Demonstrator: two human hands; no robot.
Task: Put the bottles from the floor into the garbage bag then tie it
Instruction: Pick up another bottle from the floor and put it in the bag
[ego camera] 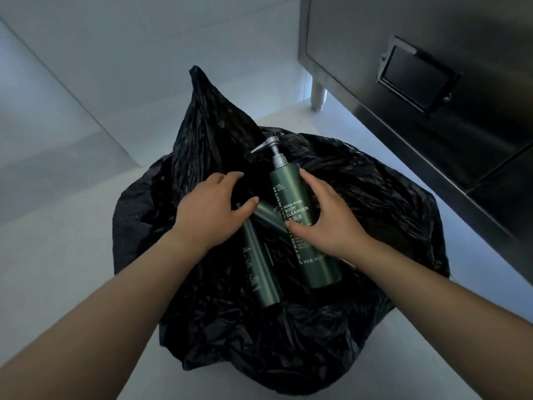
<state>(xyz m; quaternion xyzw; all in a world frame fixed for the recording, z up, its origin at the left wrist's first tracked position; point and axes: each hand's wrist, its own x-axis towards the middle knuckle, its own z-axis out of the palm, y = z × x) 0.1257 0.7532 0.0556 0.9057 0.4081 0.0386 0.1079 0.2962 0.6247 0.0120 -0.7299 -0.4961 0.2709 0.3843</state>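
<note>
A black garbage bag (375,215) lies spread on the pale floor. On it rests a large green pump bottle (317,261) labelled body cleanser, its pump pointing away from me. My right hand (323,215) wraps around its middle. A slimmer green bottle (259,272) lies to its left, and a third green bottle (266,216) sits crosswise between them, partly hidden. My left hand (210,206) rests over the tops of the two smaller bottles, fingers curled against the bag's raised fold; whether it grips anything is unclear.
A stainless steel cabinet (432,82) on a round leg (317,95) stands at the right, close to the bag. Pale floor (72,255) lies to the left and in front of the bag. A light wall (86,53) rises behind.
</note>
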